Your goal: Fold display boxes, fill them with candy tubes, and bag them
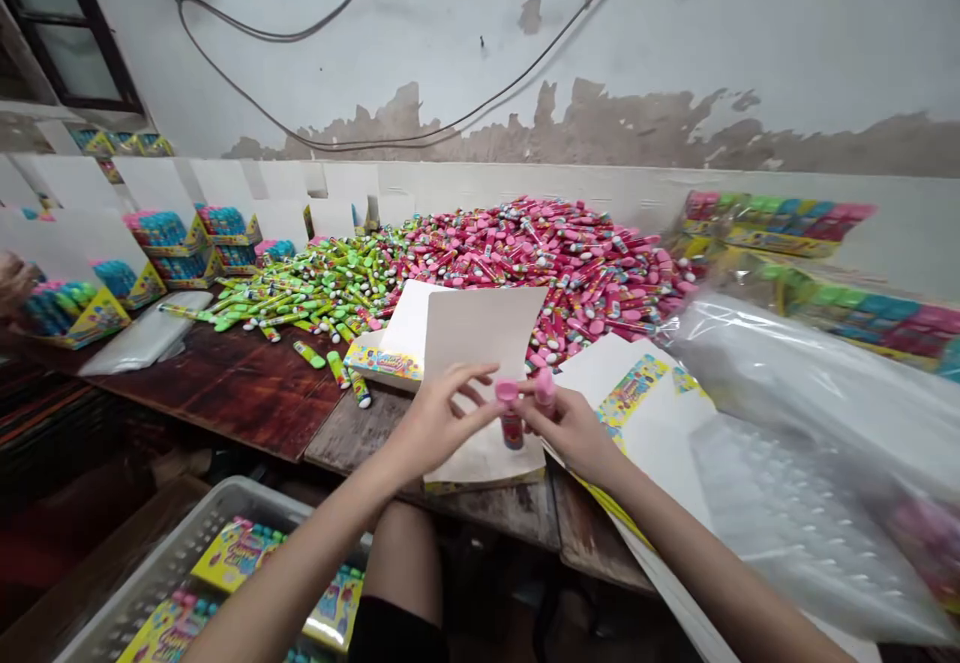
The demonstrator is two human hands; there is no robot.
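My left hand (pixel 435 421) pinches a small pink-capped tube (pixel 511 415) with a printed label, holding it upright above an open white-backed cardboard display box (pixel 480 373). My right hand (pixel 570 430) is close beside it and grips a second pink-capped tube (pixel 545 391), mostly hidden by my fingers. Both hands are just over the box's white flap. Behind the box spreads a large heap of pink tubes (pixel 555 268), merging at its left with a heap of green tubes (pixel 319 288). A few green tubes (pixel 309 354) lie loose near the box.
The worn wooden table (pixel 232 388) holds filled display boxes (pixel 75 308) at the left. Packaged rows of tubes (pixel 776 223) and a clear plastic bag (pixel 795 423) lie at the right. A grey plastic crate (pixel 187 568) of boxes sits below left, and a person's hand (pixel 11 283) shows at the far left edge.
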